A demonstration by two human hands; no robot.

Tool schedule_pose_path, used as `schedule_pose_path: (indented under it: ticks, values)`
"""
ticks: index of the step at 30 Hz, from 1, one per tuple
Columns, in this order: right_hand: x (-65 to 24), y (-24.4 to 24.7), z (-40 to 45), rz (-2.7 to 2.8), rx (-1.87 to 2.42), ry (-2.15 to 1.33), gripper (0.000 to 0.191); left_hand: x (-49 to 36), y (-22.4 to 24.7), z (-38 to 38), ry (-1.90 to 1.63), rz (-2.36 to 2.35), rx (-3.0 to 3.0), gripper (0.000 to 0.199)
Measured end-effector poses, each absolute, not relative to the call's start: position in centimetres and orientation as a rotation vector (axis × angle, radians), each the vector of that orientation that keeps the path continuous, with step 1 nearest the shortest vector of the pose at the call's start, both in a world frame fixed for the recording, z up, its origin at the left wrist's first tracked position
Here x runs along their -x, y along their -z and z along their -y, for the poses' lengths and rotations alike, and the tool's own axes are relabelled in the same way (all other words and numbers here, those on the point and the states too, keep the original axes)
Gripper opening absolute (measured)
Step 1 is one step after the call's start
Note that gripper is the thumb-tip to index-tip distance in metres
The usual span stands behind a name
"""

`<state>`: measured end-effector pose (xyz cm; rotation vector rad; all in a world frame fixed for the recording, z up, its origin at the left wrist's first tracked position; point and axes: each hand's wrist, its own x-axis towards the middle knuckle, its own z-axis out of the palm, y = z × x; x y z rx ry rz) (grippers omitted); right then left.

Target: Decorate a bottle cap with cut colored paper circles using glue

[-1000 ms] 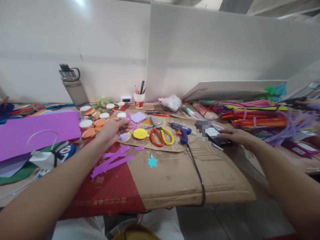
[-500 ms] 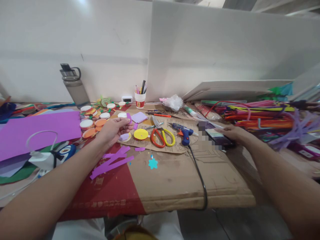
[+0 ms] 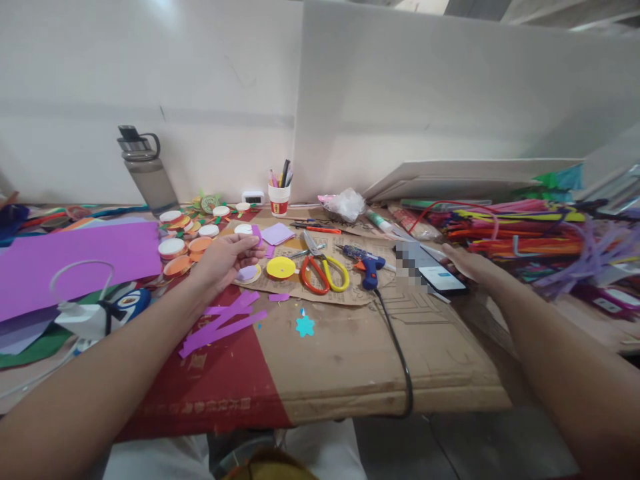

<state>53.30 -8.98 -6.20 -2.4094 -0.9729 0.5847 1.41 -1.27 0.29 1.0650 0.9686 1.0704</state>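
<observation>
My left hand [image 3: 233, 259] pinches a small purple paper piece [image 3: 257, 235] above the left part of the brown paper. At the right, my right hand [image 3: 466, 263] is beside the phone [image 3: 443, 279], whose screen is lit; its fingers are partly spread and hold nothing that I can see. A yellow disc [image 3: 281, 267] lies near my left hand, with red-and-yellow-handled scissors [image 3: 325, 267] and a blue glue gun [image 3: 371, 267] further right. Purple strips [image 3: 225, 327] lie on the red cardboard, and a turquoise flower shape [image 3: 305, 325] rests on the brown cardboard.
A grey bottle [image 3: 150, 173] and a cup of pens [image 3: 279, 199] stand by the wall. White and orange discs [image 3: 173, 249] and purple sheets [image 3: 90, 260] are at the left, pipe cleaners [image 3: 520, 233] at the right. The glue gun's black cord [image 3: 400, 353] hangs over the front edge.
The phone's screen has changed, and my right hand's fingers have lifted off it slightly to the side. My left hand has barely moved and still pinches the purple piece.
</observation>
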Motion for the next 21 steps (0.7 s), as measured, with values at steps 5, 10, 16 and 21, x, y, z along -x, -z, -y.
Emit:
schedule_pose_path:
  ticks: [5, 10, 16, 21]
  values:
    - [-52.7, 5.7, 9.1, 0.947, 2.426, -0.618, 0.054, -1.4, -0.2, 1.3, -1.063, -0.946, -1.058, 0.007]
    - [-53.6, 6.4, 8.8, 0.962, 2.415, -0.619, 0.055, -1.5, -0.4, 1.4, -1.07, -0.952, -1.029, 0.008]
    - [-53.7, 6.3, 8.7, 0.996, 2.408, -0.646, 0.058, -1.5, -0.5, 1.4, -1.065, -0.952, -1.032, 0.008]
    - [-54.1, 6.6, 8.9, 1.128, 2.397, -0.554, 0.058, -1.5, -0.6, 1.4, -1.069, -0.966, -1.034, 0.009]
